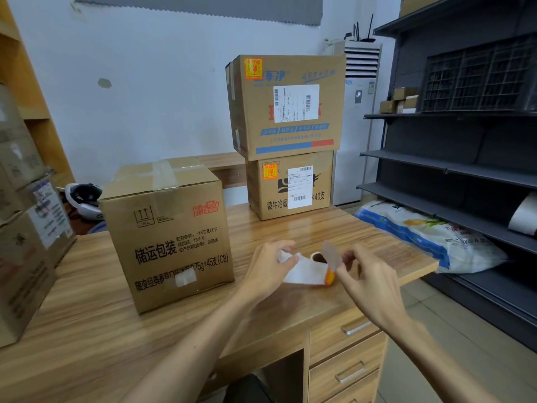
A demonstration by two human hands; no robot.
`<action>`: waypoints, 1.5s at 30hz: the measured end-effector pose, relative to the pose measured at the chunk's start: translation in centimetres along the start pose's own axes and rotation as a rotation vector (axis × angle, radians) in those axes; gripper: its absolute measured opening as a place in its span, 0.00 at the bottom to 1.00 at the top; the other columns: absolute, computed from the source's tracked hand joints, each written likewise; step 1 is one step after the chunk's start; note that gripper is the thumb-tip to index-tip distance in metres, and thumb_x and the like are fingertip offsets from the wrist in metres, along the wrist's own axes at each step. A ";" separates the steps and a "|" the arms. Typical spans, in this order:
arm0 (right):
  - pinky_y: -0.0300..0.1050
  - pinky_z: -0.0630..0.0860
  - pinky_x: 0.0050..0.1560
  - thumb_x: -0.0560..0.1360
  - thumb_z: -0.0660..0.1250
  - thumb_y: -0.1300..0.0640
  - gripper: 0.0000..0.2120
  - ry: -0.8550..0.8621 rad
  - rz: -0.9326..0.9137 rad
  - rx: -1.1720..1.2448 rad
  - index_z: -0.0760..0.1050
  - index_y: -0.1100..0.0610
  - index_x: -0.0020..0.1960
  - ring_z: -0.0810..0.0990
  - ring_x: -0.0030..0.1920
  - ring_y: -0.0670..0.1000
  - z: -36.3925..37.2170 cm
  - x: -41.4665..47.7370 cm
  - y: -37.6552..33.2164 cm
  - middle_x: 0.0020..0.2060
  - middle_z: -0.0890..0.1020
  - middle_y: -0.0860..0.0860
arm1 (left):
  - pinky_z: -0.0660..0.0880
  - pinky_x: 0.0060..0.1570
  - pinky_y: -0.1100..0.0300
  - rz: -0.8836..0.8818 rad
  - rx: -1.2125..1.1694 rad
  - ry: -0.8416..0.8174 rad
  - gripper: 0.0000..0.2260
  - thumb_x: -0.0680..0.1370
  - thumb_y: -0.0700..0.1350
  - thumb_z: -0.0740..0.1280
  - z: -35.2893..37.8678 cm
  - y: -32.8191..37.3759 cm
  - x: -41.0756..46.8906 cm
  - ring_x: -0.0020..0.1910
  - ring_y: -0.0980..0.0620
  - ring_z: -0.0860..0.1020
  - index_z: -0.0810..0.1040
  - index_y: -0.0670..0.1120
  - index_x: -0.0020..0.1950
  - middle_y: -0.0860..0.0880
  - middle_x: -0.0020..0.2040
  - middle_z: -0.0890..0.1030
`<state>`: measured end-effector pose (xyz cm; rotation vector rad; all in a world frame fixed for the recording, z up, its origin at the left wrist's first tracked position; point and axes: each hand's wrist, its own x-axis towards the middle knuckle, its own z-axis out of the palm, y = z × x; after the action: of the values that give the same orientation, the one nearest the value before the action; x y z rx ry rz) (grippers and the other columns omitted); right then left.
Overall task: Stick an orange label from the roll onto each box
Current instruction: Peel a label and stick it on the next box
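so the label roll (318, 258) is out over the right part of the desk (87, 286), between both hands and in front of the stacked boxes. can't tell if it sits on the wood or hangs just above it. its brown core opening faces up toward the camera. the white backing strip (305, 270) runs off it to the left, so the long axis goes pretty much left-right across the desk. left hand (270, 271) has thumb and fingers curled round the left end of that strip. right hand (369, 283) pinches a peeled label (331, 254) that stands up off the roll, grey back toward the camera, with a bit of orange showing just below it. near box (168, 237) sits just left of the left hand. further back, the top box (255, 112) is stacked on the bottom box (261, 199), each with an orange sticker (253, 68) in the upper left corner of its front. dark shelving (465, 158) stands on the right.
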<state>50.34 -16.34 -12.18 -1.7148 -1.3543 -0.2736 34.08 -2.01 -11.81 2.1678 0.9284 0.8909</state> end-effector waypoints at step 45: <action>0.41 0.74 0.43 0.75 0.73 0.51 0.06 -0.393 -0.152 0.754 0.81 0.50 0.39 0.77 0.38 0.41 13.8 7.7 -24.5 0.35 0.82 0.45 | 0.61 0.26 0.63 -0.147 -0.016 0.451 0.08 0.78 0.49 0.73 -26.6 -2.1 -9.8 0.21 0.61 0.67 0.86 0.45 0.50 0.61 0.21 0.72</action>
<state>27.40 -1.13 -2.55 -1.0545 -1.5982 0.4695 7.79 -1.39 -1.06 1.8869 1.2691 1.3366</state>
